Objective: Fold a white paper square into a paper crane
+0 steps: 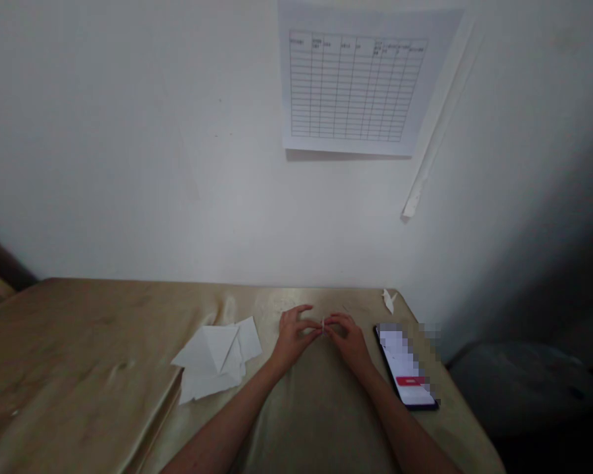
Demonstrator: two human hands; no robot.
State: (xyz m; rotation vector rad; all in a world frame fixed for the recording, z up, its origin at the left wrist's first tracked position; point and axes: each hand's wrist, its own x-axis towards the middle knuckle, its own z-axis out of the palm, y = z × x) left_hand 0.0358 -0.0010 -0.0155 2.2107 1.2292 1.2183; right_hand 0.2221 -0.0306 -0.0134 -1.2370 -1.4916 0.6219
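Observation:
My left hand [293, 336] and my right hand [346, 339] meet over the tan table [79, 368], near its far edge. Both pinch a very small white piece of paper [322, 323] between their fingertips; it is mostly hidden by the fingers. One finger of my left hand sticks up. A loose pile of white paper sheets [217, 361], some folded into triangles, lies just left of my left hand.
A phone [406, 368] with its screen lit lies right of my right hand, near the table's right edge. A small folded white paper figure [388, 300] sits at the far right corner. A printed table sheet [358, 82] hangs on the wall behind.

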